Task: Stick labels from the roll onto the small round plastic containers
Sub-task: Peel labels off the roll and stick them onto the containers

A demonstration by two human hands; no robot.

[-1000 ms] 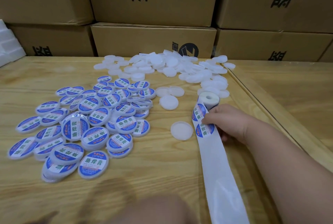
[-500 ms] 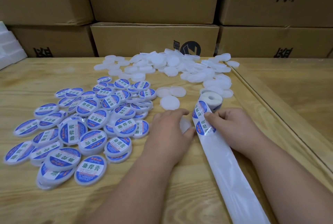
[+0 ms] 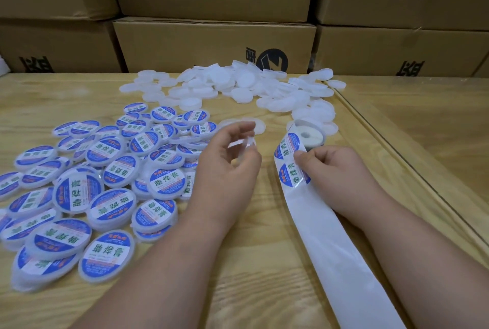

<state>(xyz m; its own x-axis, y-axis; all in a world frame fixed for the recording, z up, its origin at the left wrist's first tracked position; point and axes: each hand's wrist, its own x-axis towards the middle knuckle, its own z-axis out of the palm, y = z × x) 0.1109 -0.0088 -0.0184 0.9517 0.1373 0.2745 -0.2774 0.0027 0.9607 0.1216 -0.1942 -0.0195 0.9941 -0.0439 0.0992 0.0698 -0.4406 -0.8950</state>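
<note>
Wooden table [image 3: 251, 262]: left hand [image 3: 225, 169] grips a light, stiff container [image 3: 244, 143] by its rim; right hand [image 3: 336, 169] pinches a flimsy label's [image 3: 293, 175] edge.

Stacked cardboard boxes [image 3: 214, 45] (print partly cropped)

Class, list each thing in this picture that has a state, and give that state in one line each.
Left hand: raised, pinching a blank white round plastic container.
Right hand: pinching the blue round label on the strip.
White label roll: partly unrolled, bare backing strip trailing toward the person.
Blue-labelled containers: labelled, heaped.
Blank white containers: unlabelled, heaped.
</note>
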